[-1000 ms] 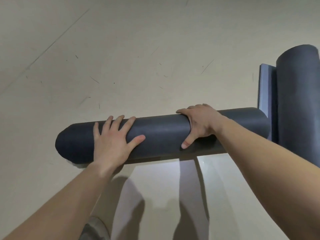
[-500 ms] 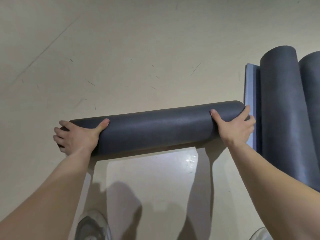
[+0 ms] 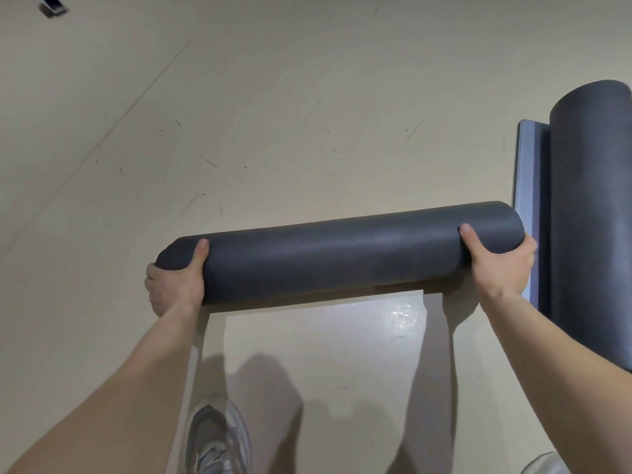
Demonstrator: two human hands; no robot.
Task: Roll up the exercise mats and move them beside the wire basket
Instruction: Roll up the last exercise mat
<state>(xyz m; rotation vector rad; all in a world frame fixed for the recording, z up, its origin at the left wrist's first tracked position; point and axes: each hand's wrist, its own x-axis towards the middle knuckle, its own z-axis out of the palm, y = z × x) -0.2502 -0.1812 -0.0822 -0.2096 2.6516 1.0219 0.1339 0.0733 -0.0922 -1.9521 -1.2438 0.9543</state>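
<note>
The left hand and right hand each clasp one end of the dark grey rolled exercise mat, thumbs on top, beside another rolled mat.

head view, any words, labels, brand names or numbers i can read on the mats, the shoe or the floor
None can be read.
Rolled mat held by the left hand and right hand: plain dark surface, no print.
Second rolled mat: no print.
Shoe: no logo legible.
Dark object at the top left corner: too blurred to tell.
</note>
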